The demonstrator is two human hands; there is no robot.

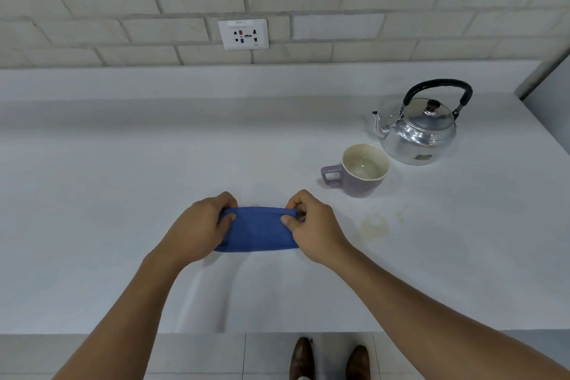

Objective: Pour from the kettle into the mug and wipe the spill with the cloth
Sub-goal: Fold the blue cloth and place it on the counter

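Observation:
A folded blue cloth (257, 230) lies on the white counter (123, 194) in front of me. My left hand (197, 228) grips its left end and my right hand (311, 225) grips its right end. A purple mug (359, 171) with a cream inside stands to the right, its handle pointing left. Behind it sits a shiny metal kettle (421, 129) with a black handle, spout facing left. A faint yellowish spill (374, 225) marks the counter to the right of my right hand, in front of the mug.
A brick wall with a white power socket (243, 34) rises behind the counter. The counter's front edge runs along the bottom, with tiled floor and my brown shoes (330, 361) below. A grey panel (552, 86) stands at the far right.

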